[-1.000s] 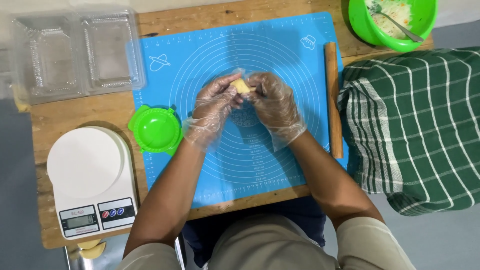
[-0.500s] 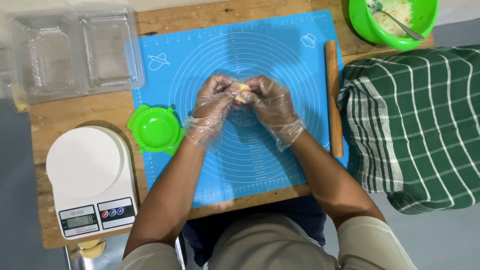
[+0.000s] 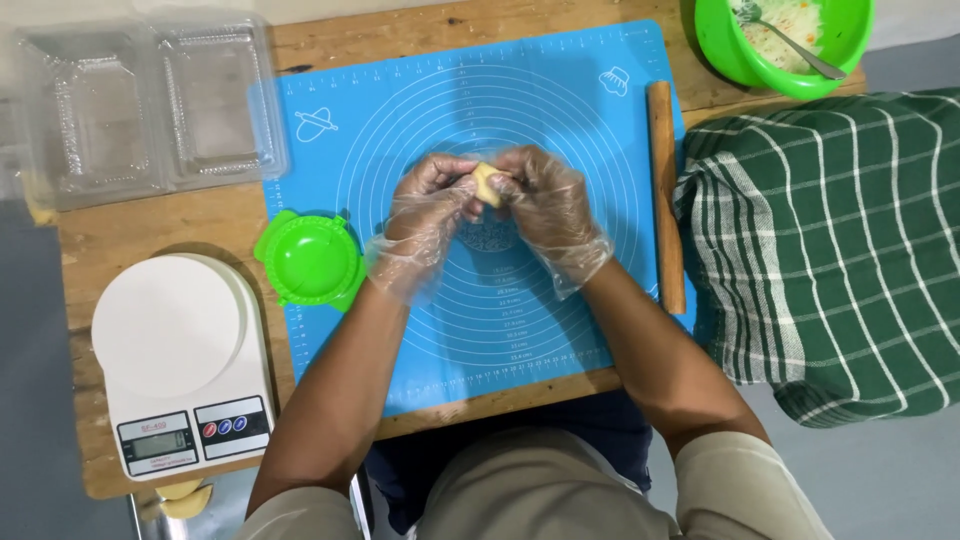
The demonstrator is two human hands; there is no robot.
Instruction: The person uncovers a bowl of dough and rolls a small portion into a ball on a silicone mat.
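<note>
Both of my hands wear clear plastic gloves and meet over the middle of a blue silicone baking mat (image 3: 560,330). Between the fingertips sits a small pale yellow piece of dough (image 3: 487,182). My left hand (image 3: 425,215) pinches it from the left, my right hand (image 3: 545,205) from the right. The dough is held a little above the mat's printed circles and is mostly hidden by the fingers.
A green round dumpling press (image 3: 310,260) lies at the mat's left edge. A white kitchen scale (image 3: 180,360) stands front left, clear plastic trays (image 3: 150,105) at back left. A wooden rolling pin (image 3: 665,190) lies along the mat's right edge. Green bowl (image 3: 730,50) with filling and spoon, back right; green checked cloth (image 3: 830,240) right.
My fingers have shifted around the dough, turning and pinching it, while both hands stay over the same spot on the mat.
</note>
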